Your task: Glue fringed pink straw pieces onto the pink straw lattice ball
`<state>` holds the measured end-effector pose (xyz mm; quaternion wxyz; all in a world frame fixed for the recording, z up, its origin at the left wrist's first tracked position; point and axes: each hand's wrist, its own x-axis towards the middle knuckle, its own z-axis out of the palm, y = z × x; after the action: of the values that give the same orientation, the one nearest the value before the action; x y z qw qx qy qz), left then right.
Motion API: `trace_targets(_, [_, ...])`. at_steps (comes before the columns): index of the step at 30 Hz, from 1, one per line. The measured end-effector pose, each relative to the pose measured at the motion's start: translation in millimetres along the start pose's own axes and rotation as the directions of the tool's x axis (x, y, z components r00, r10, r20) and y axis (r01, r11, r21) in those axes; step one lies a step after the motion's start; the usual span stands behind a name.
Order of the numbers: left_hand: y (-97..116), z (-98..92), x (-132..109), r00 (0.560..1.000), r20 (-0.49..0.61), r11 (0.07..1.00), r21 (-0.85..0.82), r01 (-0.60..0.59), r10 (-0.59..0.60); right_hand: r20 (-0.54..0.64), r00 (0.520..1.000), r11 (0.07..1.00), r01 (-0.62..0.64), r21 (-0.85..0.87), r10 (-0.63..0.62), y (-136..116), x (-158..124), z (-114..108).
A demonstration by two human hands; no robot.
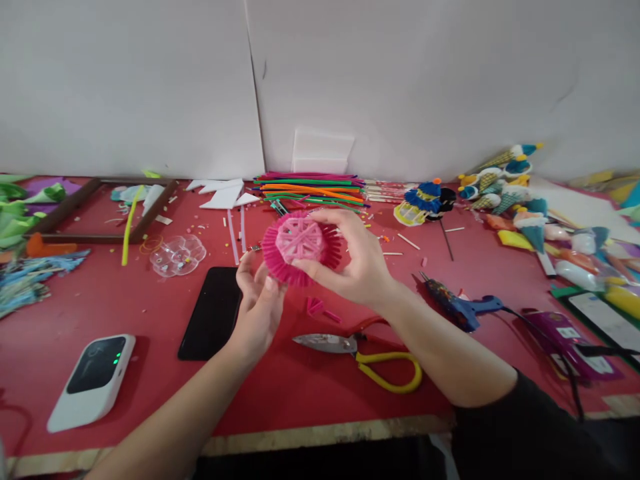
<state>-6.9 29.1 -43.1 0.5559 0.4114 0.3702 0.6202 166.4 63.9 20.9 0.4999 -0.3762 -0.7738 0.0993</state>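
Observation:
Above the red table, both hands hold a round pink craft piece (300,241), with a lighter pink woven disc at its middle and a darker ruffled rim of short strips. My left hand (261,297) grips the lower left edge with its fingertips. From the right, my right hand (354,257) pinches it, thumb on the front face and fingers over the top. Beneath them lie small pink offcuts (323,310) and scissors (333,343) with red and yellow handles. A black phone (210,313) lies beside my left hand.
A blue glue gun (457,303) with a cord rests at right, near a purple box (565,343). Colourful pipe cleaners (310,190) are stacked at the back. A white device (93,380) and a clear flower-shaped tray (177,255) are at left. Small cone crafts (505,177) crowd the far right.

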Motion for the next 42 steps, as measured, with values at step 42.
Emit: trace_targets(42, [4,16.9,-13,0.961,0.092,0.94,-0.202,0.275,-0.261,0.182,0.919,0.796,-0.393,0.46,0.349,-5,-84,14])
